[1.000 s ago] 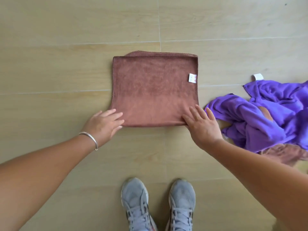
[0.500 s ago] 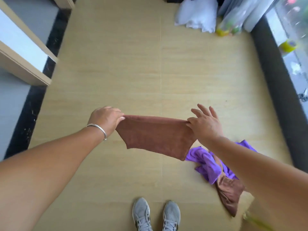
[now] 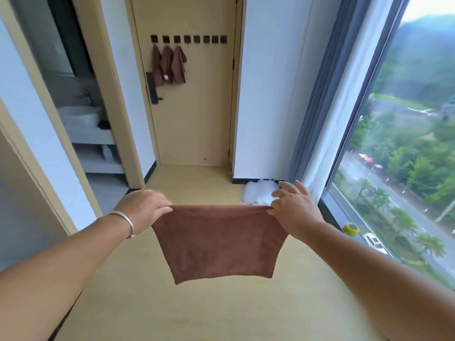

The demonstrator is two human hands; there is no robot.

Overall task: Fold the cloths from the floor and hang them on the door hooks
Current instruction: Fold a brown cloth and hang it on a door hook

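A folded brown cloth (image 3: pixel 219 242) hangs in the air in front of me, held by its top edge. My left hand (image 3: pixel 142 209) pinches its left top corner. My right hand (image 3: pixel 293 207) pinches the right top corner with thumb and forefinger, the other fingers spread. Straight ahead stands a beige door (image 3: pixel 194 107) with a row of several dark hooks (image 3: pixel 188 39) near its top. Three brown cloths (image 3: pixel 168 65) hang from the leftmost hooks; the hooks to their right are bare.
A white bundle (image 3: pixel 258 193) lies on the floor by the wall at the right. A large window (image 3: pixel 406 143) with a grey curtain fills the right side; a yellow tape roll (image 3: pixel 350 227) sits on its sill. An open doorway to a washroom (image 3: pixel 81 119) is at the left.
The brown cloth was lifted off the floor by both hands and now hangs at chest height. My view rose from the floor to the door; the purple cloth pile is out of view.
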